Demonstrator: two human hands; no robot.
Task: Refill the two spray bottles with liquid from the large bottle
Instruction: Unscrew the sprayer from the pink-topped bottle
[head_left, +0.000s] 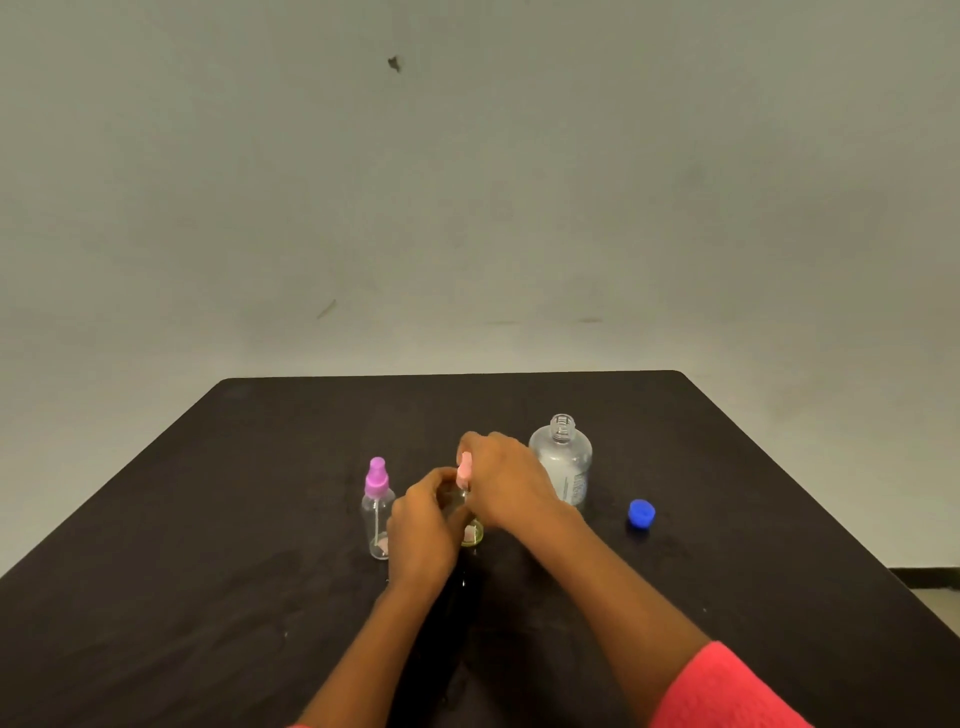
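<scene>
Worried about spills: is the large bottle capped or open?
Open. The large bottle stands upright with its threaded neck bare; a blue cap lies apart on the table beside it.

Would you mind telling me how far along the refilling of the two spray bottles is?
Done: the large bottle stands open, its blue cap lying beside it. In hand: the left hand grips the pink-topped spray bottle while the right hand holds its top. Left: the purple-topped spray bottle stands closed; whether either is filled is unclear.
</scene>
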